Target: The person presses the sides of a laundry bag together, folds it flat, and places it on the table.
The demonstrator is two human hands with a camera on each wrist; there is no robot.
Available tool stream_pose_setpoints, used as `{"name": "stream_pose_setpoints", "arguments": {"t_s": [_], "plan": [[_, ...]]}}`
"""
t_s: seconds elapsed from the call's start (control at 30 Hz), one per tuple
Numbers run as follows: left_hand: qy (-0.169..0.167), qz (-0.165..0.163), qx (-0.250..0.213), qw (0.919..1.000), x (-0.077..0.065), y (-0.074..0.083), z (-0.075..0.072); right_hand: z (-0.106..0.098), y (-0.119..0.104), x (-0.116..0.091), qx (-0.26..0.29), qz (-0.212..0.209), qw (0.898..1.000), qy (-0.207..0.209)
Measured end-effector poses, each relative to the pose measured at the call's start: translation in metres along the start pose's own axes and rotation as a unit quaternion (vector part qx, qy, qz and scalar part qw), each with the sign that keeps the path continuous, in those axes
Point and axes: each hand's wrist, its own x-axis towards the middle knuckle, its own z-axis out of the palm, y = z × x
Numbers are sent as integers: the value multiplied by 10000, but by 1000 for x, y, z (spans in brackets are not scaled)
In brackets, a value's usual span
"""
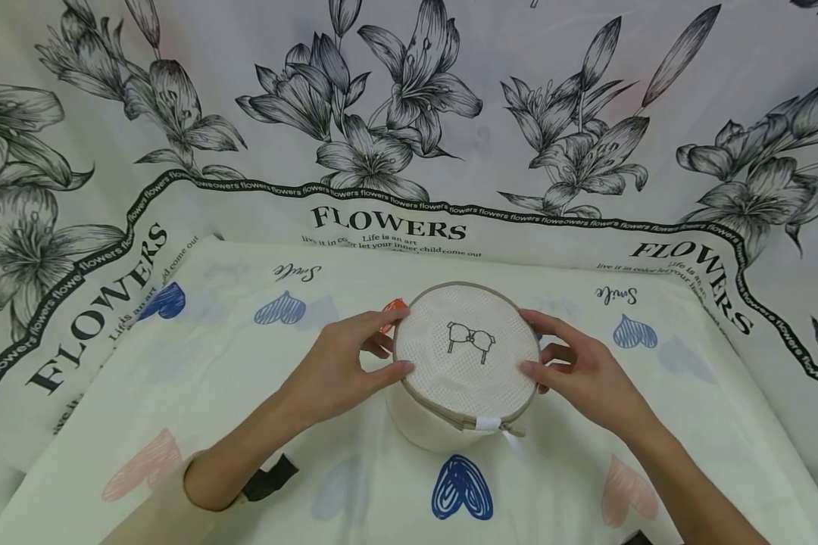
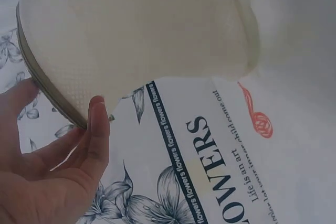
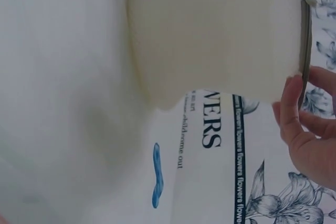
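A round white mesh laundry bag [image 1: 443, 386] stands upright in the middle, its top printed with a black line drawing of two animals. A grey-brown zip runs round the top edge, with a white tab [image 1: 488, 424] and the zip pull [image 1: 513, 431] at the front. On the left side of the rim, my left hand [image 1: 344, 367] pinches the edge between thumb and fingers. My right hand [image 1: 586, 371] pinches the opposite side the same way. Both wrist views show the bag's pale side wall [image 2: 157, 24], with fingertips at the zipped edge.
The bag is on a pale cloth [image 1: 245, 393] printed with hearts and the word "Smile". Behind it hangs a white cloth [image 1: 491, 166] with black lilies and "FLOWERS" lettering. A dark strap [image 1: 271, 478] lies at my left forearm.
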Motion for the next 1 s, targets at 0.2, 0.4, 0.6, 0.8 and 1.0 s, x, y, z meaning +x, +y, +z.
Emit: {"name": "stream_pose_setpoints", "arguments": {"t_s": [0.2, 0.4, 0.6, 0.8, 1.0], "plan": [[36, -556, -571, 9968, 2, 5, 0, 4, 1, 1, 164, 82, 9998, -55], [7, -918, -644, 9937, 3, 4, 0, 8, 1, 2, 275, 36, 9996, -99], [-80, -1263, -976, 9871, 4, 3, 1, 9, 0, 1, 188, 150, 9997, -65], [26, -1642, -1028, 9810, 5, 3, 1, 9, 1, 1, 251, 89, 9996, -101], [63, -1946, -825, 9774, 6, 4, 2, 9, 4, 1, 388, 147, 9987, -299]]}}
